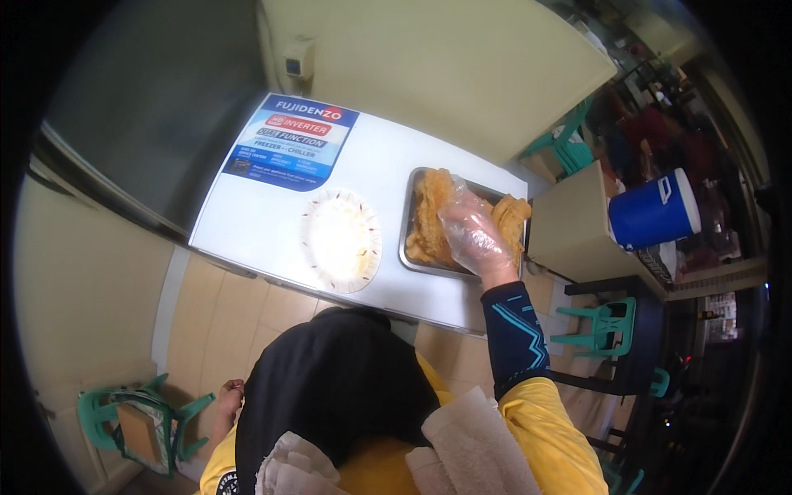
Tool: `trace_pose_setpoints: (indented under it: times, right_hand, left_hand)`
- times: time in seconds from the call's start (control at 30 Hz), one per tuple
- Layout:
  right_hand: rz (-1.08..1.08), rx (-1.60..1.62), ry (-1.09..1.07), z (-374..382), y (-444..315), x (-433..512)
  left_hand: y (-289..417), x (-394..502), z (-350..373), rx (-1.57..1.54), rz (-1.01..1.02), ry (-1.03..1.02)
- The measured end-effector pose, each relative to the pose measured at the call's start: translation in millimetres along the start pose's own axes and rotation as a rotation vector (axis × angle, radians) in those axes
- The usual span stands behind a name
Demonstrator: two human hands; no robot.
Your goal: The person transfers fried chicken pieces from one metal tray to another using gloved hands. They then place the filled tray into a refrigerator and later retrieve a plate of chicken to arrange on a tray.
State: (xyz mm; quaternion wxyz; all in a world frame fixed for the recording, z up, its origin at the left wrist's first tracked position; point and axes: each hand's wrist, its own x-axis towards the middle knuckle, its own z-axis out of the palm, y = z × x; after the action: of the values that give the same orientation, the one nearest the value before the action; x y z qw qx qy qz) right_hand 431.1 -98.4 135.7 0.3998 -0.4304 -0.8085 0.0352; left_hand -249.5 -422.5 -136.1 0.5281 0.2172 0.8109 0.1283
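Observation:
A clear plastic glove covers my right hand (470, 229), which reaches into a metal tray (406, 263) of fried, battered food (430, 210). Its fingers rest at a long golden piece on the tray's left side; whether they grip it is hard to tell. More pieces lie to the right of the hand. Left of the tray, an oval plate (340, 241) with a patterned rim stands on the white freezer top (383, 154); glare hides much of its middle. Bare and away from the freezer, my left hand (231, 396) hangs low at my side, fingers partly curled.
A printed sticker (291, 142) covers the freezer's far left corner. A wall outlet (299, 62) is behind it. To the right are a blue cooler jug (653, 209) on a counter and a green plastic stool (597, 328). Another green stool (99, 421) stands lower left.

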Motion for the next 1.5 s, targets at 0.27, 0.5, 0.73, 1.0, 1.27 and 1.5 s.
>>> trace_pose_setpoints:
  times: [0.27, 0.5, 0.73, 1.0, 1.27, 1.5]
  right_hand:
    - [0.969, 0.523, -0.051, 25, 85, -29]
    - [1.038, 0.455, -0.041, 2, 67, -28]
    - [0.993, 0.591, 0.008, 15, 49, -28]
    - [0.902, 0.065, 0.360, -102, 105, -69]
    - [1.160, -0.391, 0.043, -112, 102, -92]
    - [1.171, -0.617, -0.010, -61, 83, -56]
  left_hand:
    - [8, 6, 18, -0.098, 0.006, -0.067]
    - [-5, 26, 23, 0.031, 0.030, -0.060]
    - [-4, 31, 22, 0.077, 0.134, -0.114]
    - [14, 23, 26, -0.031, 0.104, -0.131]
    - [12, 13, 16, 0.080, 0.107, -0.084]
    - [51, 0, 16, 0.165, 0.177, -0.022]
